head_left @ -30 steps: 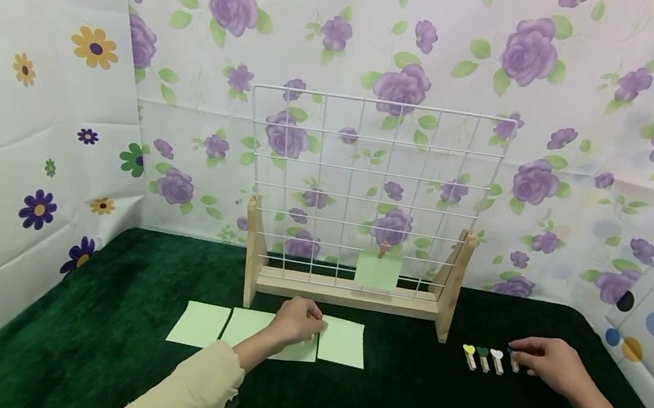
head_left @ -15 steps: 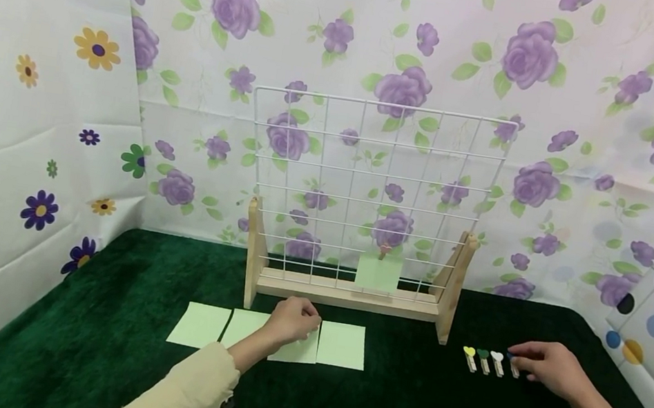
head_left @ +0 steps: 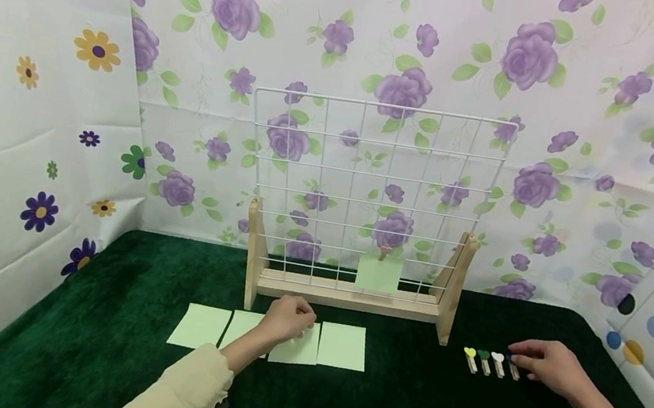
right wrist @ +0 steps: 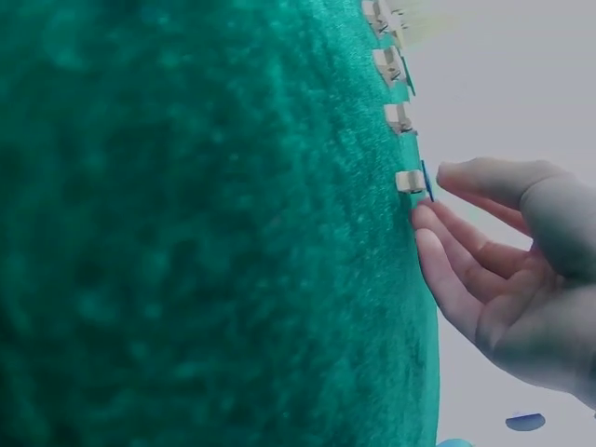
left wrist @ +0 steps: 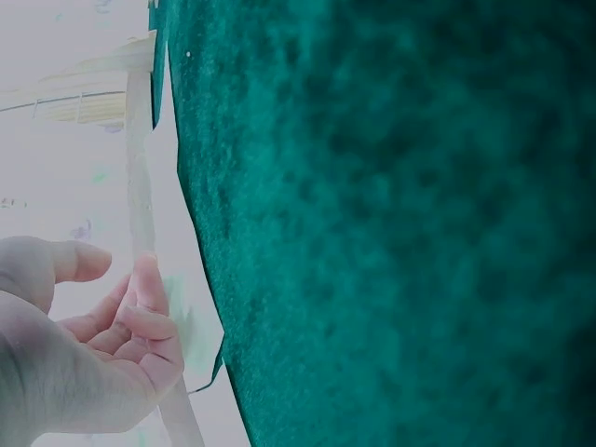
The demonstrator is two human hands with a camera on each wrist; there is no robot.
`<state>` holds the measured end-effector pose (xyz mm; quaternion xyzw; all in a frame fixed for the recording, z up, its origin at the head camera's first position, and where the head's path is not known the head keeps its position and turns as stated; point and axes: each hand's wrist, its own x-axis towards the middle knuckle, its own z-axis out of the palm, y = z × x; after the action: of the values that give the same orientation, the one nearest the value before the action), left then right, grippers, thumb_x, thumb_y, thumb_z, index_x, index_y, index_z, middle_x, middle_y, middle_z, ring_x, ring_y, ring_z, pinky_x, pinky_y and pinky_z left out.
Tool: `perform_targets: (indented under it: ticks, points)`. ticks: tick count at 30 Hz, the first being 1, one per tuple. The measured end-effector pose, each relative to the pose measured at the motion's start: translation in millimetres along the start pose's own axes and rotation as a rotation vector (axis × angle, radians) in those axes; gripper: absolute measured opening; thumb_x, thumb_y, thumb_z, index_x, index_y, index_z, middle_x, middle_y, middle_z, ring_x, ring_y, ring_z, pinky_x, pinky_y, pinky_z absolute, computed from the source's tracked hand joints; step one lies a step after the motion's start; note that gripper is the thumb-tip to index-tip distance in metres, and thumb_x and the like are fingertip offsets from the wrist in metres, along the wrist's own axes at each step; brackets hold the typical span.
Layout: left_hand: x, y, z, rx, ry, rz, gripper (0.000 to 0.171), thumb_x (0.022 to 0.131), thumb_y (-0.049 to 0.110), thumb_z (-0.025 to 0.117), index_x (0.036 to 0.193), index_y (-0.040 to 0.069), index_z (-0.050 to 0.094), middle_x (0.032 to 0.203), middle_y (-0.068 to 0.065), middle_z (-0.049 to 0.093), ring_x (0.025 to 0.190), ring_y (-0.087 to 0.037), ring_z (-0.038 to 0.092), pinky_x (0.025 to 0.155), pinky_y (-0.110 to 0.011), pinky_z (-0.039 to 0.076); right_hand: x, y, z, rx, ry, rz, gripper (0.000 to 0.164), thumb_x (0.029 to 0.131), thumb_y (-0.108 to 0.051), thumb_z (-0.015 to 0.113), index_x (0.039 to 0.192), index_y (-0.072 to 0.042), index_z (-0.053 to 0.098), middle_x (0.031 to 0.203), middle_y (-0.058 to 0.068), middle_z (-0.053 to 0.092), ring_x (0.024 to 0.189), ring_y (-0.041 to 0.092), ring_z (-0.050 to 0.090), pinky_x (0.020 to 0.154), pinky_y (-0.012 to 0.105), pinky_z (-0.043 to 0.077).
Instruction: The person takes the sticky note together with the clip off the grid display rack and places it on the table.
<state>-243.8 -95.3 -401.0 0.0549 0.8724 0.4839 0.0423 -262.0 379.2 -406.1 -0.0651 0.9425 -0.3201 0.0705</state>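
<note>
In the head view, several pale green paper squares lie side by side on dark green cloth. My left hand (head_left: pixel 288 318) hovers over the upper part of the third paper (head_left: pixel 295 347), its fingers loosely bent. Its thumb is apart from the fingers in the left wrist view. To its right lies the rightmost paper (head_left: pixel 343 347), flat. My right hand (head_left: pixel 549 364) is at the blue-topped clothespin (right wrist: pixel 411 182), which lies last in a row. In the right wrist view, thumb and fingertips are right beside this clip with a gap between them.
A white wire grid (head_left: pixel 369 168) stands behind on a wooden base (head_left: pixel 345 297). One green paper (head_left: pixel 379 272) hangs from it by a reddish clip (head_left: pixel 384 252). Beside my right hand lie the yellow (head_left: pixel 471 357), green (head_left: pixel 483 360) and white heart clothespins (head_left: pixel 497 362).
My left hand has moved slightly left, off the edge of the rightmost paper, which now lies straighter. My right hand stays at the blue-topped clothespin.
</note>
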Motion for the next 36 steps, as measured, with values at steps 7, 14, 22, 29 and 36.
perform_targets:
  ticks: [7,14,22,29,36]
  points:
    - [1.6,-2.2,-4.1,-0.002,0.013,0.072,0.019,0.094,0.007,0.059,0.107,-0.005,0.064,0.089,-0.007,0.062,0.076,-0.019,0.060,0.064,-0.033,0.049,-0.6,-11.6,0.8,-0.096,0.109,-0.067,0.036,0.097,-0.020,0.058,0.118,0.009,0.062,0.100,0.017,0.067,0.073,0.018,0.063,0.060,0.032,0.051]
    - [4.9,3.0,-6.2,0.006,0.044,0.123,0.018,0.095,0.007,0.059,0.109,-0.003,0.064,0.100,-0.009,0.064,0.093,-0.025,0.059,0.074,-0.038,0.051,-1.6,-36.7,6.7,-0.140,0.254,-0.150,0.034,0.099,-0.022,0.056,0.115,0.006,0.065,0.094,0.013,0.069,0.073,0.020,0.065,0.059,0.031,0.050]
    - [7.3,13.5,-6.6,-0.036,0.075,0.137,0.022,0.096,0.011,0.059,0.113,-0.001,0.064,0.107,-0.010,0.064,0.102,-0.028,0.059,0.083,-0.041,0.051,-1.5,-70.9,11.1,-0.089,0.285,-0.195,0.038,0.099,-0.027,0.056,0.121,0.003,0.064,0.103,0.019,0.068,0.080,0.027,0.066,0.062,0.033,0.052]
    - [10.2,20.3,-3.0,-0.109,0.076,0.170,0.025,0.095,0.011,0.060,0.116,-0.002,0.064,0.111,-0.011,0.065,0.108,-0.031,0.058,0.088,-0.043,0.050,2.3,-95.7,21.3,-0.098,0.296,-0.247,0.032,0.099,-0.022,0.058,0.119,0.000,0.066,0.112,0.020,0.066,0.095,0.034,0.063,0.074,0.048,0.052]
    - [15.4,29.6,9.3,-0.159,0.119,0.175,0.027,0.095,0.012,0.061,0.118,-0.002,0.062,0.111,-0.011,0.065,0.106,-0.030,0.058,0.087,-0.042,0.050,11.7,-123.1,30.3,-0.049,0.300,-0.297,0.031,0.098,-0.021,0.058,0.119,0.000,0.066,0.110,0.018,0.068,0.095,0.032,0.064,0.075,0.046,0.052]
